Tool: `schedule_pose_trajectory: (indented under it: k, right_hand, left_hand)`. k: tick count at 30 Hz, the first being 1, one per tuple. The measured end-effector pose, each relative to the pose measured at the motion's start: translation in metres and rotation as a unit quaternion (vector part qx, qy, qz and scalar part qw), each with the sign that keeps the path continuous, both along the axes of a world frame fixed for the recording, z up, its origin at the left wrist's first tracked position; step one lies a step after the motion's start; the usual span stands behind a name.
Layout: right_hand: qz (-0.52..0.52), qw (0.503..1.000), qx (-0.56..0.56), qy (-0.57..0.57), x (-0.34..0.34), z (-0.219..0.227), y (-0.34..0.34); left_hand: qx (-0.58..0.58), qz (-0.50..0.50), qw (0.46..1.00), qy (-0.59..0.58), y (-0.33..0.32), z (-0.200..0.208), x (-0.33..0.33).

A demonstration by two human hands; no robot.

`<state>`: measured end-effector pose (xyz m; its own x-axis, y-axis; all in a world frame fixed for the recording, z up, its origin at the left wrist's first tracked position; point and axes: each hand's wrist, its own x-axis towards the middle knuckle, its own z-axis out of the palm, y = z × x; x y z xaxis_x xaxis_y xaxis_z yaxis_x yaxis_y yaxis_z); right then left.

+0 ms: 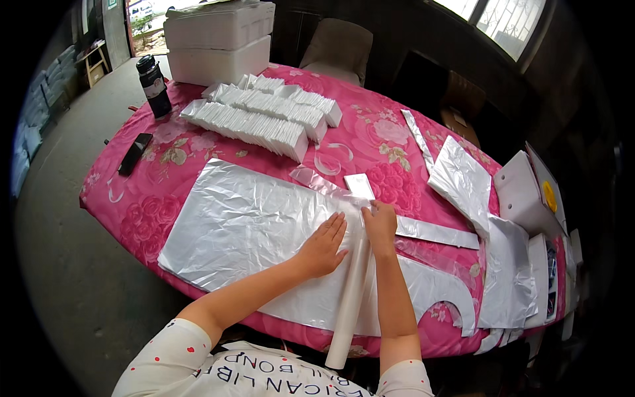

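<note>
A large crinkled silver sheet point(231, 218) lies flat across the table in front of me. My left hand point(324, 246) rests on it, palm down, with the fingers stretched out. Beside that hand, a long pale translucent roll of plastic film point(347, 311) lies lengthwise over the sheet, its near end sticking out past the table edge. At the roll's far end my right hand point(380, 228) is closed, fingers curled round; the exact grip is partly hidden. Clear film point(317, 180) shows beyond the hands, next to a small white card point(359, 186).
Stacked white packets point(254, 112), white foam boxes point(218, 56), a dark bottle point(154, 86) and a black flat object point(135, 153) stand or lie on the far left. To the right are silver pieces point(463, 178), a silver strip point(436, 233) and a white open box point(526, 188). A chair point(338, 49) stands behind.
</note>
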<state>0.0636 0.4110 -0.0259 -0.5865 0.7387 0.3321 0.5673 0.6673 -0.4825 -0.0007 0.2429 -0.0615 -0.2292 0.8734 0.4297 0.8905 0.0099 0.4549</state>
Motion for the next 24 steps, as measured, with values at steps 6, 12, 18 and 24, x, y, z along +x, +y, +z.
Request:
schedule_pose_trajectory:
  k: [6, 12, 18, 24]
  right_hand:
    - [-0.03, 0.949, -0.207, 0.236, 0.02, -0.013, 0.02]
    - [-0.216, 0.714, -0.414, 0.521, 0.139, -0.039, 0.121]
    - [-0.276, 0.888, -0.057, 0.362, 0.209, -0.032, 0.099]
    - [0.236, 0.968, -0.058, 0.068, 0.161, -0.013, -0.06]
  left_hand:
    - [-0.113, 0.001, 0.993, 0.034, 0.001, -0.011, 0.0]
    - [-0.074, -0.009, 0.997, 0.021, -0.001, -0.008, 0.006]
    - [0.098, -0.001, 0.937, -0.336, 0.022, 0.005, 0.013]
    - [0.036, 0.031, 0.605, -0.795, 0.046, 0.004, 0.004]
